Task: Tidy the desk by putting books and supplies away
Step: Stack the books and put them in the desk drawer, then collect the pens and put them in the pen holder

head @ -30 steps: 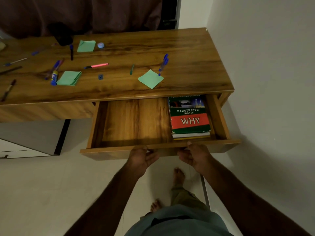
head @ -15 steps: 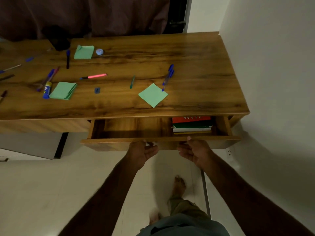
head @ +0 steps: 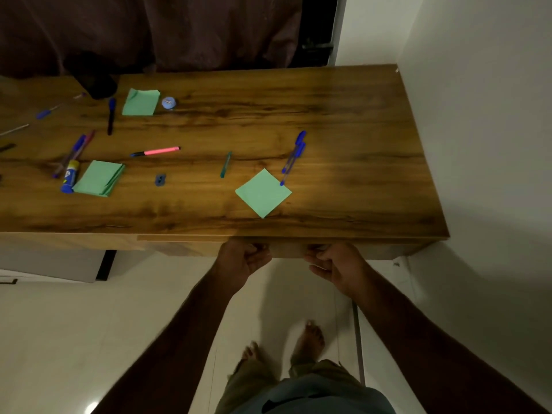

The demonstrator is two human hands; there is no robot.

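1. A wooden desk (head: 343, 121) filled the upper half of the view, its right end against a white wall (head: 478, 115) at 3 o'clock and a dark curtain (head: 149, 31) hanging behind it at 12 o'clock
2. The supplies lay scattered over the desk's left and middle parts, and the right third of the top was bare wood
3. Near the front edge lay a green note square (head: 263, 192), with the tips of two blue pens (head: 292, 156) touching its 1 o'clock corner
4. A teal pen (head: 226, 164) lay at 10 o'clock from that square, and a pink highlighter (head: 158, 151) and a small blue sharpener (head: 160, 179) lay further toward 9 o'clock
5. At the desk's 9 o'clock side a green note stack (head: 100, 178) lay just beside a glue stick (head: 69, 177), with more pens (head: 74, 153) close by
6. Toward 11 o'clock lay another green pad (head: 141, 102), a round blue item (head: 168, 103) beside it and a dark pen (head: 111, 116)
7. The drawer front (head: 288, 249) sat under the desk's near edge, only a thin strip of its top showing
8. The left hand (head: 243, 261) and the right hand (head: 336, 264) each gripped the drawer front, fingers curled against it, a small gap between them
9. Pale floor (head: 89, 324) lay open at 6 to 8 o'clock, where the person's bare feet (head: 307, 339) stood
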